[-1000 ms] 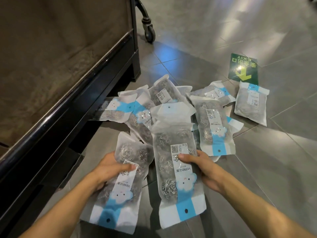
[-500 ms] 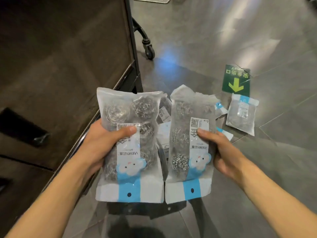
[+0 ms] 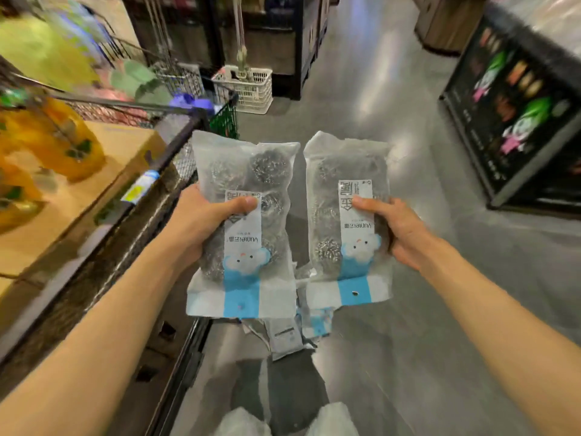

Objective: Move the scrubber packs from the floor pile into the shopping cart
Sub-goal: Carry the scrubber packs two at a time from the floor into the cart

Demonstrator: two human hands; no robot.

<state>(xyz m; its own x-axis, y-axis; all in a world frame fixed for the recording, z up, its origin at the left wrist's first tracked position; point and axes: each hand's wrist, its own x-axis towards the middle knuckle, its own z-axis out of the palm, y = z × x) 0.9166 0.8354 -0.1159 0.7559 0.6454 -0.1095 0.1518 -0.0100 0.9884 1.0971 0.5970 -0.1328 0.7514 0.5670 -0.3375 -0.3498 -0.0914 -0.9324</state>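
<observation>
Each hand grips one scrubber pack, left hand (image 3: 201, 225) and right hand (image 3: 399, 228), fingers clamped around them beside the shopping cart (image 3: 176, 152).

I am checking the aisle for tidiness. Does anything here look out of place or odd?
Yes. A few scrubber packs lie on the floor, below the two held packs, where goods do not belong. The left hand grips one pack and the right hand another; both look undamaged.

Two bare forearms, no sleeves, watch or rings; left hand (image 3: 201, 225), right hand (image 3: 399, 231); pale trouser knees (image 3: 330, 420) at bottom edge.
</observation>
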